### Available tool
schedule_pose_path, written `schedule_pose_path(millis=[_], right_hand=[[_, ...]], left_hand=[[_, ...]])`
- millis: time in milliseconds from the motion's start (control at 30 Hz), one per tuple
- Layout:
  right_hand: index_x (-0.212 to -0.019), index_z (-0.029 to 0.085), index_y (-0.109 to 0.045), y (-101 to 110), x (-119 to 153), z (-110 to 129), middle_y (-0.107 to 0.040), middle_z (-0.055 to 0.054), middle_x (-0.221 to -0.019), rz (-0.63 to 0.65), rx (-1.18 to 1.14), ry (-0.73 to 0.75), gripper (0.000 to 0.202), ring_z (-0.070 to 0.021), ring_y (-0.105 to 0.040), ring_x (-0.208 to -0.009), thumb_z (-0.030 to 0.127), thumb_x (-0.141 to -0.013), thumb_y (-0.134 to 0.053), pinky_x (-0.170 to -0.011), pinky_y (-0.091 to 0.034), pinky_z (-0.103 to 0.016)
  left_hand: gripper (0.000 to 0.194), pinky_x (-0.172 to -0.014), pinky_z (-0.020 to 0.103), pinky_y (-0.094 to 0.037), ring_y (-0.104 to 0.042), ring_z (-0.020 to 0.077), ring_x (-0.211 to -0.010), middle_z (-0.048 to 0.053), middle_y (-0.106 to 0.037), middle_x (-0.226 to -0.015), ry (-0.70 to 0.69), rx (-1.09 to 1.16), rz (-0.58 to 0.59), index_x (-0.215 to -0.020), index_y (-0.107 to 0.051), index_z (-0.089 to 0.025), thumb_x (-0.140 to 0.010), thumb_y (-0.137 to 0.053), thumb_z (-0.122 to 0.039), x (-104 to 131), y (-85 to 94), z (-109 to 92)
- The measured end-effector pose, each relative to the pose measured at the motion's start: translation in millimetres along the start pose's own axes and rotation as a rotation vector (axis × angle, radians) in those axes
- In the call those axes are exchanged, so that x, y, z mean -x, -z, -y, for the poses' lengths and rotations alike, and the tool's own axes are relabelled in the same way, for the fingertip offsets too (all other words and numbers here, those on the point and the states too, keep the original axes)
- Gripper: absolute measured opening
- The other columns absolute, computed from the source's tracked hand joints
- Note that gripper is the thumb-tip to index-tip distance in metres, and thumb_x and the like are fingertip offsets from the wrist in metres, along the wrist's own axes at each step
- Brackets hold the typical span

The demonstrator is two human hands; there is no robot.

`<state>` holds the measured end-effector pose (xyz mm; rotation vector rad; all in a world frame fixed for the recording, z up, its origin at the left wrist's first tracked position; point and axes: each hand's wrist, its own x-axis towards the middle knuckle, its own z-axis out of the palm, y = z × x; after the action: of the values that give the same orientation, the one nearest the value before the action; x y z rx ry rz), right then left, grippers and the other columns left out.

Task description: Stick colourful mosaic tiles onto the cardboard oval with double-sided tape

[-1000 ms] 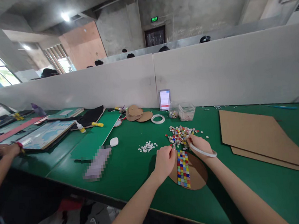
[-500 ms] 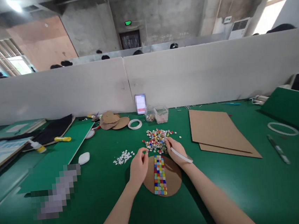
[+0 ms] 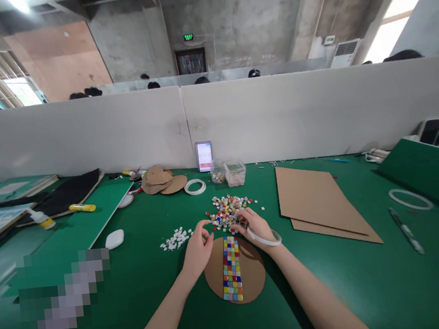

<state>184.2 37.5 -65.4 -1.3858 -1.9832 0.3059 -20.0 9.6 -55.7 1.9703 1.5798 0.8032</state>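
Observation:
A round cardboard disc (image 3: pixel 253 270) lies on the green table, with a strip of small coloured tiles (image 3: pixel 231 269) running down its middle. Just beyond the disc is a heap of mixed tiles (image 3: pixel 223 208). My right hand (image 3: pixel 254 226), with a white band at the wrist, is at the heap's near right edge, fingers bent down among the tiles; its fingertips are too small to make out. My left hand (image 3: pixel 198 246) hovers over the disc's upper left edge, thumb and forefinger apart, with nothing visible between them. White pieces (image 3: pixel 175 238) lie left of it.
Cardboard sheets (image 3: pixel 311 197) lie at the right, near a pen (image 3: pixel 406 230) and a white ring (image 3: pixel 411 199). Behind the heap stand a clear tub (image 3: pixel 235 173) and a phone (image 3: pixel 204 156). Cardboard discs (image 3: pixel 156 177), a white ring (image 3: pixel 195 187) and a white case (image 3: pixel 115 239) are leftward.
My right hand has shifted a little left over the heap, its fingers now lower among the tiles. My left thumb and forefinger have spread apart. The whole view has tilted slightly.

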Motion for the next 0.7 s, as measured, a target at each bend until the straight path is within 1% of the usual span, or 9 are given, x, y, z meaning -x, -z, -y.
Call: schedule_pose_path(millis=[67,167,300,400,533,633,700], right_hand=[[-0.089,0.020,-0.058,-2,-1,-1,-0.057,-0.003,-0.085,0.009,0.006,0.006,0.019,-0.0149,-0.056,-0.066,0.037,-0.081,-0.053,-0.061,-0.044,-0.024],[-0.082,0.020,-0.056,-4,-1,-3,-0.056,-0.003,-0.082,0.013,-0.001,0.003,0.014,-0.0153,-0.055,-0.067,0.032,-0.083,-0.050,-0.061,-0.043,-0.025],[-0.077,0.020,-0.054,-3,0,-2,-0.055,-0.003,-0.080,0.000,-0.022,-0.013,0.015,-0.0160,-0.055,-0.069,0.029,-0.085,-0.046,-0.062,-0.043,-0.025],[-0.078,0.020,-0.054,-1,1,1,-0.055,-0.003,-0.079,-0.021,-0.040,-0.032,0.018,-0.0164,-0.055,-0.069,0.029,-0.087,-0.042,-0.062,-0.044,-0.025],[-0.084,0.020,-0.054,1,2,8,-0.056,-0.004,-0.081,-0.058,-0.063,-0.061,0.019,-0.0167,-0.056,-0.070,0.028,-0.089,-0.038,-0.065,-0.045,-0.027],[-0.088,0.020,-0.055,4,3,17,-0.058,-0.006,-0.085,-0.081,-0.073,-0.062,0.019,-0.0180,-0.057,-0.074,0.028,-0.089,-0.038,-0.067,-0.045,-0.028],[-0.088,0.020,-0.055,7,3,25,-0.059,-0.006,-0.085,-0.080,-0.087,-0.057,0.018,-0.0188,-0.057,-0.075,0.027,-0.089,-0.038,-0.067,-0.045,-0.028]], left_hand=[[0.030,-0.044,0.020,-0.034,-0.042,0.0088,-0.044,-0.004,-0.045,-0.069,0.003,-0.022,0.014,-0.115,-0.038,-0.021,-0.087,-0.032,-0.027,-7,3.1,2],[0.030,-0.046,0.021,-0.034,-0.044,0.0101,-0.047,-0.003,-0.046,-0.070,-0.004,-0.069,0.032,-0.112,-0.042,-0.020,-0.084,-0.038,-0.027,-22,7.3,4],[0.021,-0.050,0.023,-0.034,-0.046,0.0123,-0.054,-0.001,-0.049,-0.072,-0.030,-0.122,0.087,-0.097,-0.052,-0.020,-0.077,-0.049,-0.027,-40,11.3,5],[0.019,-0.051,0.023,-0.036,-0.049,0.0143,-0.058,0.000,-0.051,-0.072,-0.056,-0.140,0.138,-0.092,-0.056,-0.020,-0.075,-0.053,-0.029,-48,12.9,4],[0.020,-0.051,0.023,-0.036,-0.049,0.0143,-0.057,0.000,-0.052,-0.073,-0.071,-0.149,0.175,-0.093,-0.056,-0.020,-0.077,-0.049,-0.029,-49,12.8,6],[0.017,-0.052,0.023,-0.037,-0.049,0.0131,-0.057,0.000,-0.052,-0.074,-0.065,-0.141,0.167,-0.090,-0.054,-0.020,-0.080,-0.045,-0.030,-41,10.4,9],[0.013,-0.051,0.022,-0.037,-0.050,0.0123,-0.057,-0.001,-0.053,-0.073,-0.051,-0.132,0.150,-0.086,-0.051,-0.020,-0.080,-0.045,-0.030,-37,7.5,12]])
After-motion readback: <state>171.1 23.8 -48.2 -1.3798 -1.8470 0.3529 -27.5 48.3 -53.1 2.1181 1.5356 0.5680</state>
